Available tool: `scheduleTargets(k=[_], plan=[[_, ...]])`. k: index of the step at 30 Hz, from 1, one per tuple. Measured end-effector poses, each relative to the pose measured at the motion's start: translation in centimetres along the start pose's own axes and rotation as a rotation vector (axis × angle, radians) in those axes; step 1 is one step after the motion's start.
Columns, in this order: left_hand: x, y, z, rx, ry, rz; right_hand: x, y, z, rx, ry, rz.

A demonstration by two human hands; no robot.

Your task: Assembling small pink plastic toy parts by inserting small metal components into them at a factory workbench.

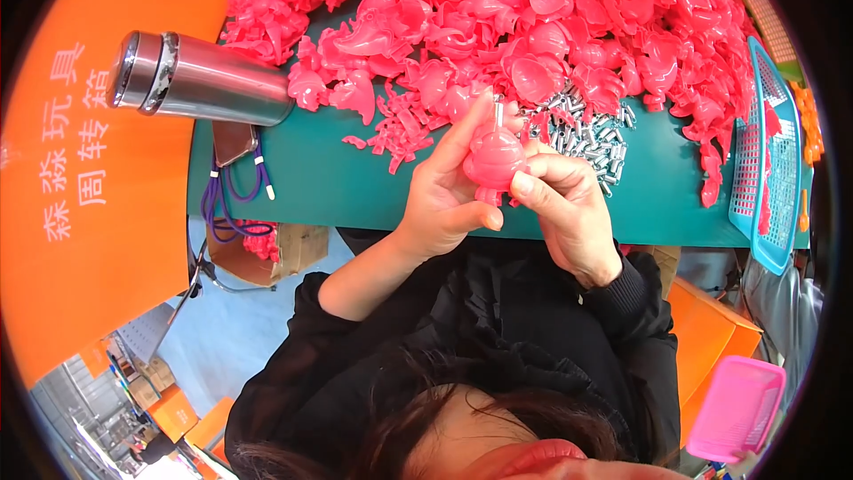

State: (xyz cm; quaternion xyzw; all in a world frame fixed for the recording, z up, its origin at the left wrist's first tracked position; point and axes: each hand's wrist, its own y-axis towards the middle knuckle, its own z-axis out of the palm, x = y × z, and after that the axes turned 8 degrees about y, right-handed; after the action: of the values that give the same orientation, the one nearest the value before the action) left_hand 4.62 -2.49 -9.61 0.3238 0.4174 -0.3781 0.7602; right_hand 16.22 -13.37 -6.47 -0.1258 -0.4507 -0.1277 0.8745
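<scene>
My left hand point(444, 191) and my right hand point(569, 209) hold one pink plastic shell piece point(494, 158) between them, just above the near edge of the green table point(338, 182). A small silver screw point(499, 112) sticks up from the top of the piece, beside my raised left forefinger. My right thumb presses on the piece's right side. Just behind my hands lies a heap of silver screws point(591, 135). A big pile of the same pink plastic pieces point(533, 18) covers the far part of the table.
A steel flask point(200, 80) stands at the table's left, with a phone point(233, 139) and a purple cord point(229, 209) below it. An orange crate point(80, 196) fills the left. A blue basket point(771, 160) is at the right edge, a pink basket point(736, 409) lower right.
</scene>
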Motion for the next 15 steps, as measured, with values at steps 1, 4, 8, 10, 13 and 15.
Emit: scheduleTargets(k=[1,4,8,10,13,15], plan=[[0.03,-0.04,0.11,-0.015,-0.067,-0.033,-0.09,0.01,0.17,-0.001,0.0,0.001],[-0.28,0.03,0.41,-0.062,-0.105,-0.092,-0.4,0.12,0.6,-0.07,0.163,-0.021],[-0.55,0.17,0.52,-0.084,-0.082,-0.131,-0.4,0.28,0.39,-0.063,0.15,-0.019],[-0.42,0.12,0.34,-0.081,-0.065,-0.125,-0.41,0.34,0.37,-0.06,0.137,-0.018],[-0.24,0.15,0.41,-0.089,-0.058,-0.116,-0.73,0.41,0.4,-0.066,0.064,-0.052],[-0.22,0.18,0.48,-0.099,-0.065,-0.112,-0.56,0.38,0.6,-0.074,0.062,-0.071]])
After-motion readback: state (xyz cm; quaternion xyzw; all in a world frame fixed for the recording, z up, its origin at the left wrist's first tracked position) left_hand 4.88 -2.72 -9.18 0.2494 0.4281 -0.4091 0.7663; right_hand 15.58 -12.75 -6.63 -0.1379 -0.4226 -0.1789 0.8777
